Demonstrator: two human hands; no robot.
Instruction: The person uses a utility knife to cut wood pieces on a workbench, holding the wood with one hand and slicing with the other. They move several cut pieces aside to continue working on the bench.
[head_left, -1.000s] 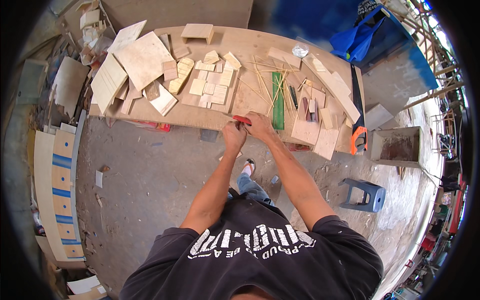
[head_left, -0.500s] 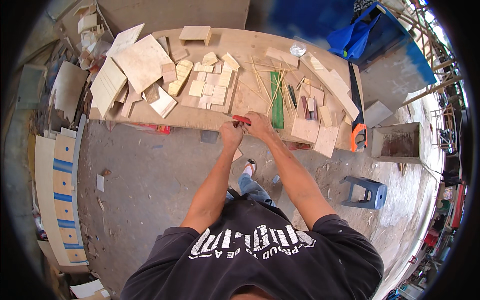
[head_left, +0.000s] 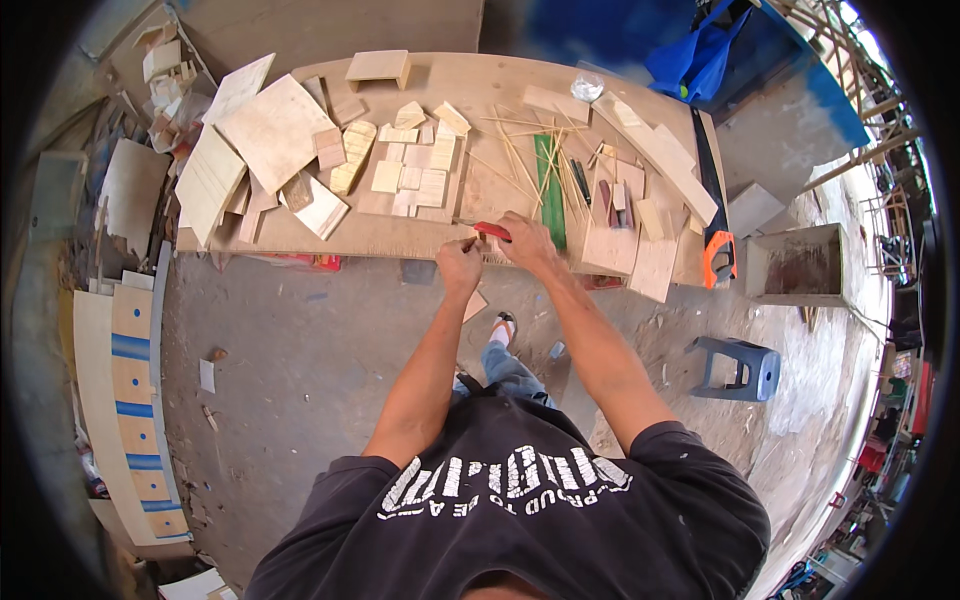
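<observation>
At the near edge of the wooden worktable [head_left: 330, 243], my right hand [head_left: 528, 243] is closed round a red-handled cutter knife [head_left: 492, 231]. Its thin blade points left, just above my left hand [head_left: 459, 266]. The fingers of my left hand are pinched together on something small, mostly hidden, that I cannot make out. Beyond my hands lies a flat board with several small light wood blocks [head_left: 432, 188] grouped on it. Thin bamboo sticks [head_left: 513, 160] are scattered to the right of it, across a green strip [head_left: 550, 195].
Wood sheets [head_left: 285, 130] pile up at the table's left. At its right are a long plank [head_left: 670, 165], wood offcuts and a handsaw [head_left: 718, 258] with an orange handle. A blue plastic stool [head_left: 738, 370] stands on the floor to the right. A blue bag [head_left: 695, 65] hangs at the back right.
My hands have drawn slightly apart, the left shifting a little toward the left. The red knife now shows more openly between them. My view has shifted slightly; the table things look unmoved.
</observation>
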